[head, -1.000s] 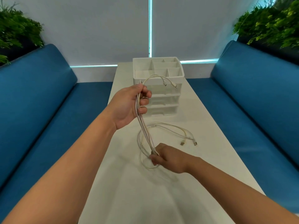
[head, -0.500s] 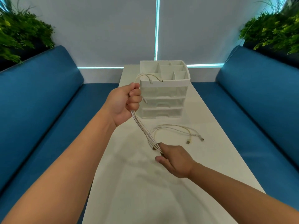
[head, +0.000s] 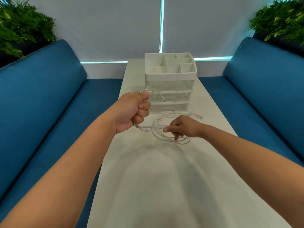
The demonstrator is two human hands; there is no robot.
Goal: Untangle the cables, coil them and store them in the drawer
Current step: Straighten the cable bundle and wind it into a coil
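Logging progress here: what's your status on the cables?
Left hand grips cables, right hand pinches the loops. Cables uncoiled, plug loose on table. Drawers shut.

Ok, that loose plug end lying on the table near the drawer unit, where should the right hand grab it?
Probably pinch the cable just behind the plug, coming from above with the right hand. The plug lies flat on the table, pointing right, clear of the drawer unit, so there is room on either side of it. The left hand grips the bundle of cables.
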